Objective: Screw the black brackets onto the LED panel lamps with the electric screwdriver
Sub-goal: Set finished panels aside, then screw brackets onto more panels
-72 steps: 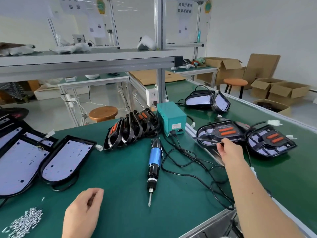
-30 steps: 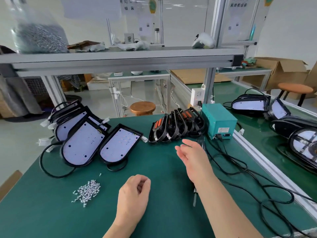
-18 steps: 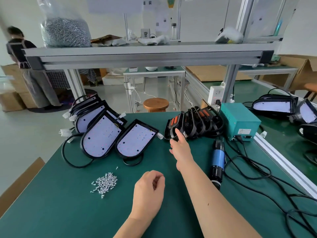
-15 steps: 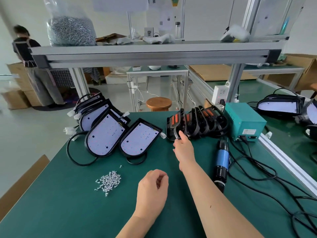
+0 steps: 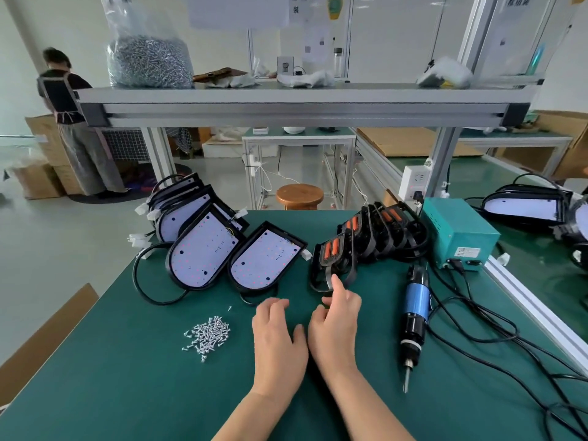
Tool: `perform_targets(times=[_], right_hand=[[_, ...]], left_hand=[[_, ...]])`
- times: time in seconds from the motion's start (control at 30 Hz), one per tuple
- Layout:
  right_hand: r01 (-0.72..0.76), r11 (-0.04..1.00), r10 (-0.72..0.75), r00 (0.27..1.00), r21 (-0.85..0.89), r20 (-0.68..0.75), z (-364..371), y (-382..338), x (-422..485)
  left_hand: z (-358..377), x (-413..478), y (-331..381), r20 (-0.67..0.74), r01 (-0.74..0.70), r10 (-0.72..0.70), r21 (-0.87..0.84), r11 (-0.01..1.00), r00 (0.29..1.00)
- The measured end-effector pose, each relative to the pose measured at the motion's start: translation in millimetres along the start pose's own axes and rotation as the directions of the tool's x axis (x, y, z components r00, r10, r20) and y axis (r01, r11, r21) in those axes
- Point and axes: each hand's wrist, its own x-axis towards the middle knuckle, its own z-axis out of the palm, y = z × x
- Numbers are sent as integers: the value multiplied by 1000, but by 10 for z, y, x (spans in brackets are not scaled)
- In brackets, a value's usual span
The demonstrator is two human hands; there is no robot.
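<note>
A row of black brackets (image 5: pixel 386 232) with orange inserts leans at the back of the green table. The nearest black bracket (image 5: pixel 332 261) stands apart from the row, closer to me. My right hand (image 5: pixel 337 323) touches its lower loop with a stretched index finger; the other fingers are curled. My left hand (image 5: pixel 276 337) rests palm down on the mat beside it, holding nothing. Two LED panel lamps (image 5: pixel 203 249) (image 5: pixel 265 261) lie face up to the left, with more stacked behind. The blue electric screwdriver (image 5: pixel 415 308) lies to the right of my hands.
A pile of small screws (image 5: pixel 208 337) lies left of my hands. The teal power box (image 5: pixel 458 233) and loose black cables (image 5: pixel 477 338) fill the right side. More lamps (image 5: pixel 525 206) sit on the neighbouring bench. An aluminium shelf (image 5: pixel 302 103) spans overhead. A person (image 5: pixel 73 122) stands far left.
My right hand drew back toward me and the front bracket came away from the row with it. My left hand uncurled and slid forward onto the mat.
</note>
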Motion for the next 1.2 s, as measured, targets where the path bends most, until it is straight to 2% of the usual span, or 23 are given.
perform_targets(times=[0.17, 0.27, 0.37, 0.5, 0.6, 0.7, 0.8, 0.9, 1.07, 1.2], right_hand=[[24, 997, -25, 1000, -76, -3, 33, 13, 26], [35, 998, -36, 999, -51, -32, 34, 6, 18], [68, 997, -63, 990, 41, -128, 20, -25, 40], [168, 978, -125, 947, 124, -296, -7, -52, 43], [220, 970, -171, 919, 101, -355, -30, -70, 32], [279, 952, -212, 899, 128, -382, -75, -97, 19], [260, 941, -153, 898, 217, -412, -141, -130, 10], [283, 927, -166, 898, 246, -407, -209, -163, -35], [345, 872, -181, 887, 348, -425, -390, -263, -114], [336, 827, -127, 892, 451, -433, -522, -335, -112]], left_hand=[[-120, 262, -155, -36, 57, -48, 347, 936, 998], [-174, 410, -250, 4, -6, 5, 477, 879, 1000], [-185, 522, -321, 67, -67, 35, 554, 830, 997], [-170, 539, -314, 89, -103, 64, 552, 828, 994], [-136, 475, -239, 90, -146, 116, 540, 829, 989], [-99, 357, -115, 142, -247, 202, 552, 797, 969], [-54, 214, -16, 166, -345, 303, 517, 783, 938], [1, 51, 63, 184, -408, 365, 478, 778, 912], [81, -227, 170, 152, -501, 483, 384, 775, 863], [133, -443, 237, 164, -578, 558, 339, 743, 814]])
